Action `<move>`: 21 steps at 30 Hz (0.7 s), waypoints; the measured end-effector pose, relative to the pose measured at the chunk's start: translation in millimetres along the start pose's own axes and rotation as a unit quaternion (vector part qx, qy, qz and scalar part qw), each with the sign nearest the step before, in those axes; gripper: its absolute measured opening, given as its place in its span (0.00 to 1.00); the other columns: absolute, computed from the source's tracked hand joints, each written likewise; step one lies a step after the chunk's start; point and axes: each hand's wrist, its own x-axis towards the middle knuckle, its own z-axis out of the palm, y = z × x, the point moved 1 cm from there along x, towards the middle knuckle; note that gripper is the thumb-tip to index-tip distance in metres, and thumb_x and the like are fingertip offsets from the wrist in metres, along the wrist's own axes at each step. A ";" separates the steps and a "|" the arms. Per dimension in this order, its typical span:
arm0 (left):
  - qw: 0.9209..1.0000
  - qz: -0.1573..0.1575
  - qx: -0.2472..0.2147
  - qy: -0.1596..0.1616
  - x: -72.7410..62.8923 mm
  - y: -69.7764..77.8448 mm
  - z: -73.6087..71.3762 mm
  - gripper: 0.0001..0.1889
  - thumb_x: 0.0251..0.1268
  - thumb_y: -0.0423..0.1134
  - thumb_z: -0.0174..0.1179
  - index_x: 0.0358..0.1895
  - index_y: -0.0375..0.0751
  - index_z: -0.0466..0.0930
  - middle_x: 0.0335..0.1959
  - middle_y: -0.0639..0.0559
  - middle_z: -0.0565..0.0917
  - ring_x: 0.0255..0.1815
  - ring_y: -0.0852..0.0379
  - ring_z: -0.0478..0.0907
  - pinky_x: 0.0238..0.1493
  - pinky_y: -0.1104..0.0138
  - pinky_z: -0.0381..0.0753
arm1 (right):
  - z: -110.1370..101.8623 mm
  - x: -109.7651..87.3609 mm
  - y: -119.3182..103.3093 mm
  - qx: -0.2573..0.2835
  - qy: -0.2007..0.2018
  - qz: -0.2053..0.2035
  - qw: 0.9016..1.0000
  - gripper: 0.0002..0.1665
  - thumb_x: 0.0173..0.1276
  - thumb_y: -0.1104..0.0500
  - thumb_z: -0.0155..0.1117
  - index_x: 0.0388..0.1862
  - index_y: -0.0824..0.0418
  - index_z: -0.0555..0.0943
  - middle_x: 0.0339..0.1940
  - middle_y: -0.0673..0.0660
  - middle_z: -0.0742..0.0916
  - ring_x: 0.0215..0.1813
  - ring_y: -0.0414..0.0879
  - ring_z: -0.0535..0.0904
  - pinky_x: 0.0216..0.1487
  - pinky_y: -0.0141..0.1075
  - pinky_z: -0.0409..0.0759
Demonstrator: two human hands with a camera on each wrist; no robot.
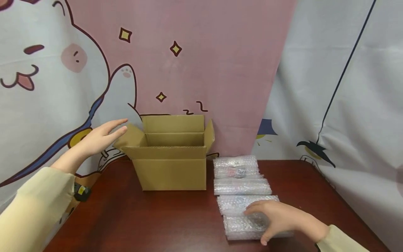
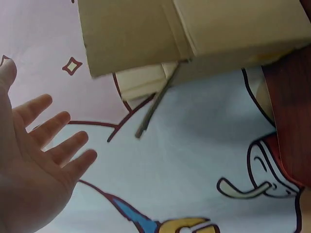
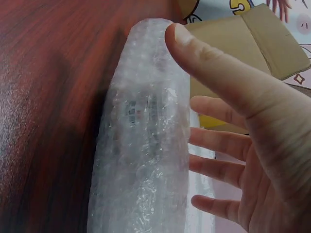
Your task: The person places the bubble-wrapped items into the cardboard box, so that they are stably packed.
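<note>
My left hand (image 1: 100,138) is raised beside the left flap of an open cardboard box (image 1: 173,171), its fingers spread and holding nothing. In the left wrist view, the palm and loosely bent fingers (image 2: 73,165) show against the wall cloth, apart from the box. My right hand (image 1: 277,217) reaches over the nearest bubble-wrapped package (image 1: 239,227), thumb toward the near side and fingers toward the far side. From the right wrist, the thumb and straight fingers are spread along one edge of that package (image 3: 141,126), not curled round it. Faint print shows through its wrap.
Behind the nearest package, more bubble-wrapped packages (image 1: 242,187) lie in a row running back toward the wall. The box stands with its flaps up on a dark red wooden table (image 1: 176,220). A printed cloth (image 1: 220,70) hangs close behind. A small black object (image 1: 82,191) sits at the table's left edge.
</note>
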 end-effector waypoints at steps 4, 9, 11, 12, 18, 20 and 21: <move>0.999 -0.015 -0.039 -0.024 14.8 3.6 4.6 0.35 0.77 0.57 0.41 0.78 0.42 0.49 0.75 0.33 0.54 0.72 0.30 0.51 0.64 0.35 0.54 | 2.3 2.3 1.8 -0.007 0.001 -0.004 1.000 0.46 0.41 0.36 0.79 0.61 0.48 0.79 0.57 0.45 0.81 0.57 0.43 0.77 0.50 0.40 0.79; 0.996 -0.042 -0.047 -0.065 26.3 -1.5 11.2 0.38 0.75 0.60 0.41 0.79 0.42 0.45 0.73 0.31 0.57 0.71 0.30 0.53 0.63 0.35 0.56 | 6.5 6.0 3.9 -0.025 -0.003 -0.017 1.000 0.49 0.39 0.38 0.81 0.64 0.47 0.76 0.57 0.42 0.81 0.55 0.40 0.78 0.48 0.38 0.79; 0.995 -0.046 -0.036 -0.082 30.0 -4.4 13.2 0.39 0.75 0.60 0.42 0.79 0.41 0.44 0.72 0.30 0.58 0.71 0.28 0.54 0.62 0.35 0.57 | 8.1 6.9 4.8 -0.041 -0.002 -0.020 0.999 0.51 0.38 0.38 0.82 0.64 0.47 0.75 0.57 0.42 0.81 0.54 0.40 0.78 0.48 0.38 0.79; 0.994 -0.046 -0.031 -0.091 31.6 -5.9 14.0 0.39 0.75 0.60 0.42 0.78 0.40 0.44 0.72 0.29 0.58 0.70 0.28 0.55 0.62 0.35 0.58 | 8.7 7.1 5.3 -0.050 0.000 -0.020 0.999 0.52 0.37 0.39 0.82 0.65 0.47 0.75 0.57 0.42 0.81 0.54 0.40 0.78 0.48 0.39 0.79; 0.989 -0.040 -0.016 -0.138 36.4 -14.4 19.9 0.40 0.74 0.58 0.48 0.77 0.37 0.47 0.70 0.26 0.60 0.67 0.26 0.58 0.59 0.35 0.63 | 12.3 5.0 6.7 -0.072 -0.008 0.007 0.997 0.55 0.35 0.41 0.84 0.68 0.43 0.72 0.57 0.44 0.81 0.54 0.42 0.77 0.49 0.42 0.79; 0.987 -0.037 -0.016 -0.155 36.5 -18.0 22.6 0.40 0.73 0.57 0.50 0.77 0.37 0.47 0.70 0.25 0.59 0.67 0.25 0.57 0.58 0.35 0.64 | 13.4 3.8 6.8 -0.066 -0.011 0.020 0.998 0.55 0.35 0.43 0.84 0.68 0.41 0.72 0.57 0.44 0.80 0.55 0.42 0.77 0.49 0.42 0.79; 0.986 -0.036 -0.017 -0.163 36.5 -20.1 24.0 0.41 0.72 0.57 0.50 0.77 0.36 0.47 0.70 0.24 0.58 0.68 0.24 0.57 0.58 0.36 0.64 | 13.6 3.0 6.8 -0.065 -0.009 0.022 0.998 0.55 0.36 0.44 0.84 0.68 0.41 0.72 0.57 0.44 0.80 0.55 0.42 0.77 0.48 0.42 0.79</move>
